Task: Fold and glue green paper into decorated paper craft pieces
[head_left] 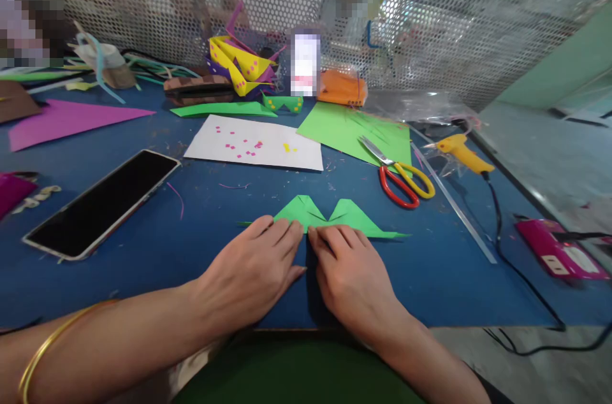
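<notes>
A folded green paper shape (329, 214) with two peaked flaps lies on the blue table (191, 245) near the front edge. My left hand (253, 270) lies flat with its fingertips pressing the paper's left part. Beside it, my right hand (351, 276) presses the paper's right part, fingers together and pointing away from me. Both hands cover the paper's near half. A gold bangle (48, 346) sits on my left forearm.
A black phone (102, 200) lies at left. Red and yellow scissors (401, 178) rest on a green sheet (354, 130). A white sheet (255, 146) with pink bits, a yellow glue gun (461, 152), a metal ruler (454, 203) and a pink box (559, 251) surround them. Paper crafts line the mesh wall.
</notes>
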The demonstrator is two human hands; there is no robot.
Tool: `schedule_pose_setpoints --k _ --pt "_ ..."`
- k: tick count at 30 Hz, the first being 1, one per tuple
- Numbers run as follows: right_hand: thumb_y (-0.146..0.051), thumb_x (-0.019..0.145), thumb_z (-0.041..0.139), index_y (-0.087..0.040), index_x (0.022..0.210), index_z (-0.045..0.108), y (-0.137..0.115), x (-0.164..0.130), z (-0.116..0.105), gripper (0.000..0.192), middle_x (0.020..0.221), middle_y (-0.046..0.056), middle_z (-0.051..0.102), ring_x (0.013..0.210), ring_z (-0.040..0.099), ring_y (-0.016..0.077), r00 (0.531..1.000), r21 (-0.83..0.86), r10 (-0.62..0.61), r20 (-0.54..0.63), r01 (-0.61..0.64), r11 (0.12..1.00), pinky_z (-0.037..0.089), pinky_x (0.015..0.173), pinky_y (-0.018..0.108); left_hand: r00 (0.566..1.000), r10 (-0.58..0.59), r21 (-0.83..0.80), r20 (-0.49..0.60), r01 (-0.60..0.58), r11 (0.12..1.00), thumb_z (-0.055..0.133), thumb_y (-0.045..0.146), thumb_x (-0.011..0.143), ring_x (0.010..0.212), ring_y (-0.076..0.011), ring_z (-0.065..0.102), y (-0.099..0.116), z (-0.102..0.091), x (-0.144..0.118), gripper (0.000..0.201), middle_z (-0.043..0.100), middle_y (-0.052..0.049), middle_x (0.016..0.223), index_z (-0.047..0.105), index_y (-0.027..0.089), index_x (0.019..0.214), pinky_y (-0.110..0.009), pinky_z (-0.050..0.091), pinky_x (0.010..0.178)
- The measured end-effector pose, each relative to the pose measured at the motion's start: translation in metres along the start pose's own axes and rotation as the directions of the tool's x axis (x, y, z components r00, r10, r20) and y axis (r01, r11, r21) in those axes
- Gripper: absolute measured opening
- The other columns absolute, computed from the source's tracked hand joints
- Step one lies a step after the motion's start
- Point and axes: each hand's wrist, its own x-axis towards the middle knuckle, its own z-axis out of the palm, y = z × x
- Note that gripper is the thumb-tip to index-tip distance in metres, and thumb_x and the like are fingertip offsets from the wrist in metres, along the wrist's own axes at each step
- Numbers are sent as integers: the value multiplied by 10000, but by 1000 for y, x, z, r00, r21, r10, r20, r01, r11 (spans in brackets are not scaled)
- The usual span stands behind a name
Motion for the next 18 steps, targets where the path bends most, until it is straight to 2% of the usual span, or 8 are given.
schedule_pose_setpoints --k 5,9,14,16,18 --pt "-105 934 471 -6 1255 646 1 -2 -3 379 1034 147 691 933 564 261 1000 5 14 -1 -14 1000 502 804 410 1000 -18 114 -14 19 993 453 243 992 1051 -327 597 -3 -6 -7 370 720 -188 1097 722 12 1096 -453 430 895" --pt "-87 922 465 -11 1255 649 2 -2 -4 388 1043 144 697 938 571 258 1000 -2 12 4 -12 1000 512 799 406 997 -79 146 -2 79 986 423 215 1001 1064 -341 619 -15 -13 -23 381 734 -194 1103 722 7 1111 -473 454 882" --pt "-74 922 456 -11 1244 654 2 -2 -4 384 1034 140 695 937 571 254 1000 -18 1 1 -1 1000 514 797 394 994 -106 169 41 98 981 389 234 1014 1124 -348 633 -28 -17 -44 408 721 -192 1191 694 26 1188 -524 460 966" --pt "-69 914 462 -8 1235 656 2 -1 -2 380 1007 140 690 919 568 257 1000 -23 -2 1 2 1000 513 775 393 992 -119 161 48 110 981 371 280 1020 1145 -355 625 -30 -21 -45 434 698 -199 1240 691 44 1191 -544 461 978" --pt "-69 907 472 -9 1228 656 2 0 -1 375 983 141 679 900 564 260 1000 -29 -6 4 6 1000 509 747 392 992 -128 163 7 125 979 396 282 1017 1117 -353 631 -31 -26 -38 407 700 -199 1225 696 52 1168 -535 478 954"
